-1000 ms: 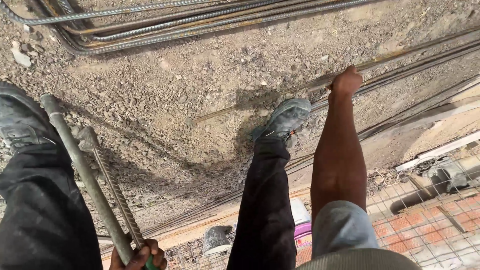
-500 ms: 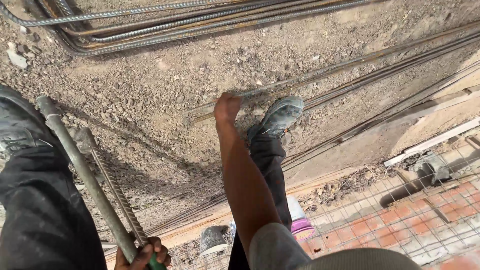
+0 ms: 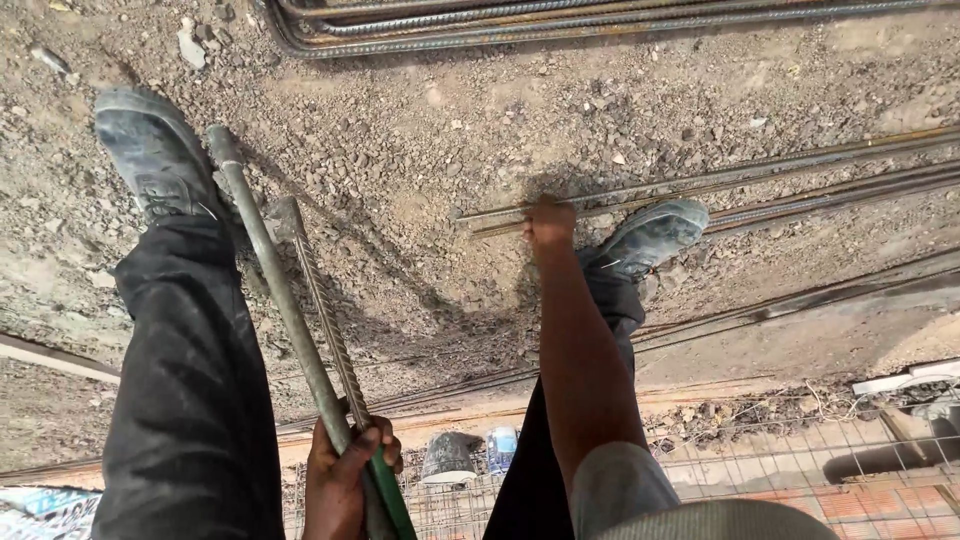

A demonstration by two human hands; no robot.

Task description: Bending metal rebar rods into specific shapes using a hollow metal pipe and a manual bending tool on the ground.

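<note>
1. The left hand wraps its fingers tight round a long steel bending tool and a ribbed rebar beside it, both slanting from near to the far left beside the left shoe, apparently for leverage.
2. The right hand closes on the end of a rebar rod lying on the gravel, just left of the right shoe.
3. Near, a dark cup and a white-and-blue container stand between the legs; labels too small to tell.
</note>
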